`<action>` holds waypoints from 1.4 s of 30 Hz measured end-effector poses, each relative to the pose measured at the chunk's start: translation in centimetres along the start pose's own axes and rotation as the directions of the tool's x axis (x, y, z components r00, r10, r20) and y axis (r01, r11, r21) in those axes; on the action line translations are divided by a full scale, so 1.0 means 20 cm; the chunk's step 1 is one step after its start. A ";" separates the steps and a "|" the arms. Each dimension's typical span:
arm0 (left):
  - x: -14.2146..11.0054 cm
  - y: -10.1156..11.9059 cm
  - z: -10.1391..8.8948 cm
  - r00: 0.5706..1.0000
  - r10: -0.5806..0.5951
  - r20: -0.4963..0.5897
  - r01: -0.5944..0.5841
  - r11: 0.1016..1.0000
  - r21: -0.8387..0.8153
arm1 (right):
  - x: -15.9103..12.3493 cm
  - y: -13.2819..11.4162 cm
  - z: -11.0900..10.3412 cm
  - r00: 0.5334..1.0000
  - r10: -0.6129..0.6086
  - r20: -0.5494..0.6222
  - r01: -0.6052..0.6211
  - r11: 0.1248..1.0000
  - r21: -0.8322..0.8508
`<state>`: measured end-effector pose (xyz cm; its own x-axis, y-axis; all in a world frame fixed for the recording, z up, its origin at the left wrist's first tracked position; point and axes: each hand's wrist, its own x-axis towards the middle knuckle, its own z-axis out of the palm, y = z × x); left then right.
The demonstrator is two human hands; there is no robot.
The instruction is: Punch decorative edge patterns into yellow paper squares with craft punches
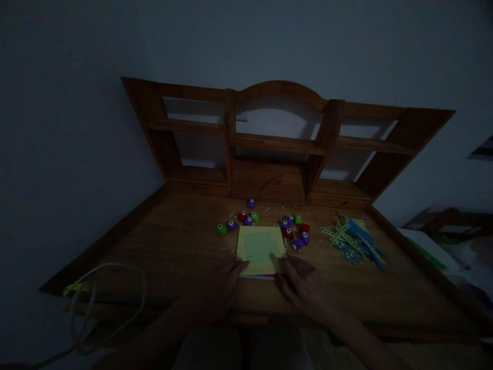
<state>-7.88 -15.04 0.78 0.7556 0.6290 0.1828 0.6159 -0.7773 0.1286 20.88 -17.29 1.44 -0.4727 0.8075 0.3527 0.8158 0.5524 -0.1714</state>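
A stack of coloured paper [243, 246] lies on the wooden desk in front of me, a yellow sheet uppermost and thin pink and bluish edges showing below it. On top rests a smaller pale green paper [261, 245]. My left hand [223, 280] holds the stack at its lower left, the thumb reaching over the yellow sheet. At the lower right, my right hand [304, 282] grips the opposite edge, with its fingertips on the paper. Dim light hides some fingers of both hands.
Purple, red and green one-eyed toys [288, 234] sit behind and beside the paper, among tiny pale bits. Yellow and blue perforated strips [356, 239] are heaped at right. A wooden shelf unit [277, 144] closes the back. A white cable [144, 288] loops over the left front edge.
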 end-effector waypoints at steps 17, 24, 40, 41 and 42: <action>0.23 -0.22 -0.07 0.912 -0.350 -0.216 0.155 0.780 -0.607 | 0.15 0.16 0.05 0.949 0.302 -0.088 -0.187 0.767 0.614; 0.37 -0.34 0.11 0.938 -0.292 -0.187 0.111 0.764 -0.636 | 0.30 0.17 0.23 0.986 0.164 -0.006 -0.131 0.805 0.578; 0.37 -0.28 0.09 0.962 -0.195 -0.193 0.081 0.874 -0.480 | 0.25 0.09 0.22 0.960 0.253 0.124 -0.280 0.818 0.502; 0.36 -0.27 0.09 0.961 -0.187 -0.203 0.073 0.882 -0.466 | 0.25 0.09 0.22 0.962 0.243 0.122 -0.271 0.825 0.496; 0.36 -0.27 0.09 0.961 -0.180 -0.210 0.066 0.886 -0.459 | 0.26 0.09 0.22 0.966 0.227 0.126 -0.259 0.831 0.492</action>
<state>-5.45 -6.30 -0.42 0.5680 0.7413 0.3576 0.4932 -0.6543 0.5732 18.46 -11.25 -1.09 -0.3133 0.9313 0.1859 0.6370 0.3513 -0.6862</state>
